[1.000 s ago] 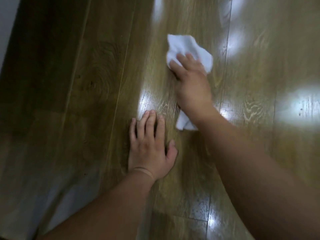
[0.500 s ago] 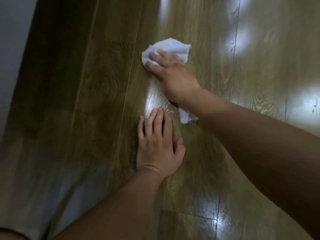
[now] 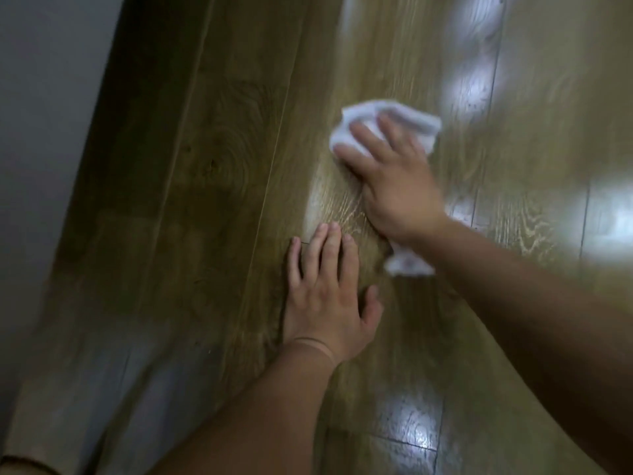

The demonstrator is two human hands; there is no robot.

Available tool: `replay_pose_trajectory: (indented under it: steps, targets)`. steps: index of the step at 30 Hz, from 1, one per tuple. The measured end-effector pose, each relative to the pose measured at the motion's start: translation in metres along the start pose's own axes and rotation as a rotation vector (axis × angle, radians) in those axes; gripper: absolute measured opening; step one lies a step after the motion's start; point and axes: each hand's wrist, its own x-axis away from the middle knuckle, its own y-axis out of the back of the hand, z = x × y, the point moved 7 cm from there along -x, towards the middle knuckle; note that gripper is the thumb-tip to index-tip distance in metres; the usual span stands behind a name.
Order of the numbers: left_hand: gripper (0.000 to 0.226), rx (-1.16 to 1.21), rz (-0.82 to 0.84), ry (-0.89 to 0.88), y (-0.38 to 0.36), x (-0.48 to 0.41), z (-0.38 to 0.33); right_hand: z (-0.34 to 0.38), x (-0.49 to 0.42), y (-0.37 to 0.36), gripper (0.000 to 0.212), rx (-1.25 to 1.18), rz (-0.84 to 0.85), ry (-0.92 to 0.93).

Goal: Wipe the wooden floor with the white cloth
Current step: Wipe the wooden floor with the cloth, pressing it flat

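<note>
On the wooden floor point(image 3: 222, 200), right hand point(image 3: 394, 186) presses white cloth point(image 3: 422, 123).

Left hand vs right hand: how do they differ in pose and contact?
The left hand lies on bare wooden floor; the right hand presses the white cloth. The left hand fingers sit close together; the right hand fingers are spread. The left hand is sharp; the right hand is blurred. Both are palm down, fingers straight.

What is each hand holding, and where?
Nothing is gripped: the right hand presses flat on the middle of the white cloth; the left hand rests on the wooden floor.
</note>
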Motion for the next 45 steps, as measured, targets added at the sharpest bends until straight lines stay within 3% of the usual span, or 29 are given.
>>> replay_pose_trajectory:
  steps: [5, 9, 11, 16, 21, 23, 25, 28, 31, 34, 36, 38, 42, 45]
  targets:
    - [0.072, -0.028, 0.041, 0.014, -0.002, -0.001, 0.001, 0.025, -0.104, -0.004, 0.057, 0.017, 0.019, -0.067]
    - [0.054, -0.008, -0.015, -0.016, 0.000, 0.001, -0.002, 0.075, -0.032, -0.021, 0.056, -0.050, 0.170, 0.288]
    - [0.044, 0.016, -0.058, -0.045, 0.002, 0.002, -0.003, 0.054, 0.011, -0.017, 0.052, -0.126, 0.241, 0.347]
    - [0.058, 0.018, -0.005, -0.040, -0.001, 0.001, -0.001, -0.056, 0.017, 0.019, 0.050, 0.041, 0.136, 0.164]
    - [0.060, 0.008, 0.020, -0.045, -0.002, 0.001, -0.002, -0.037, -0.078, 0.017, 0.056, 0.060, 0.026, -0.194]
    - [0.060, -0.001, 0.013, -0.043, -0.002, 0.002, -0.001, 0.009, -0.081, -0.004, 0.060, 0.070, 0.058, -0.098]
    - [0.053, -0.019, 0.014, -0.041, 0.000, 0.001, -0.002, 0.057, -0.051, -0.024, 0.060, 0.051, 0.099, 0.122]
    - [0.046, -0.014, 0.000, -0.035, 0.001, 0.001, -0.002, 0.057, -0.003, -0.026, 0.051, -0.032, 0.146, 0.277]
    - [0.058, 0.018, -0.012, -0.037, 0.001, 0.000, -0.002, -0.011, 0.004, -0.003, 0.052, 0.033, 0.043, 0.138]
    - [0.061, 0.008, 0.015, -0.037, 0.001, -0.002, -0.002, -0.066, -0.034, 0.015, 0.072, 0.095, -0.004, -0.172]
    - [0.061, 0.013, 0.034, -0.041, 0.001, -0.001, -0.003, -0.065, -0.059, 0.013, 0.080, 0.113, 0.003, -0.343]
    - [0.061, 0.011, 0.054, -0.035, 0.002, 0.000, -0.003, -0.030, -0.069, 0.001, 0.087, 0.143, 0.067, -0.283]
    - [0.058, 0.002, 0.025, -0.005, 0.003, 0.000, -0.001, 0.022, -0.012, -0.023, 0.089, 0.166, 0.117, 0.074]
    - [0.056, 0.014, -0.020, -0.032, 0.003, 0.001, -0.002, -0.030, 0.018, -0.003, 0.088, 0.164, 0.043, -0.046]
